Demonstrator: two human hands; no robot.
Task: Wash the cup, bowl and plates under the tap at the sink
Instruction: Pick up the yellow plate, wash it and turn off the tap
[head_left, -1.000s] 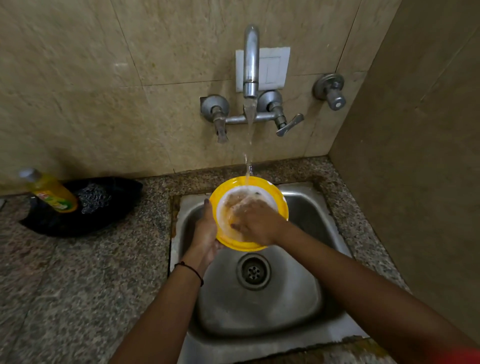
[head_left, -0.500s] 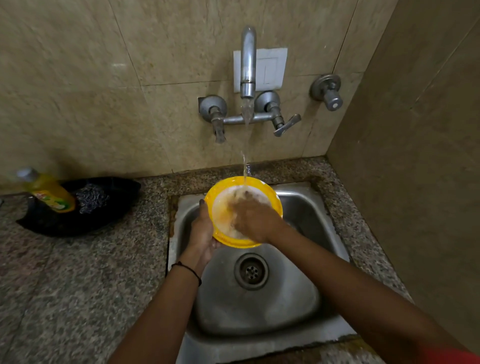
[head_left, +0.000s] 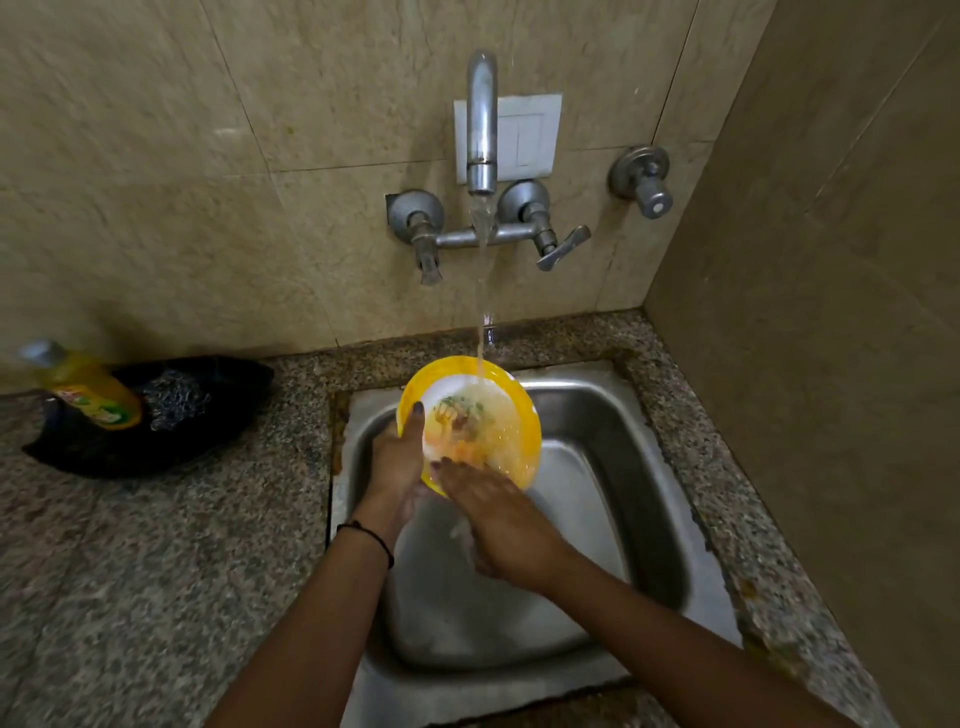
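A yellow-rimmed plate (head_left: 519, 415) with a white, printed centre is tilted over the steel sink (head_left: 613, 415). Water from the wall tap (head_left: 480, 124) runs onto its face. My left hand (head_left: 397, 457) grips the plate's left rim, thumb on the front. My right hand (head_left: 498, 514) lies flat with fingers apart at the plate's lower edge, fingertips touching the rim. No cup or bowl shows in this view.
A yellow dish soap bottle (head_left: 88, 387) lies on a black bag (head_left: 171, 415) with a steel scrubber (head_left: 174, 397) on the granite counter (head_left: 156, 571) to the left. A side wall (head_left: 831, 364) closes off the right. A separate valve (head_left: 641, 179) sits right of the tap.
My right hand has slid off the plate's centre down to its lower edge, uncovering the printed face. The left hand keeps its grip.
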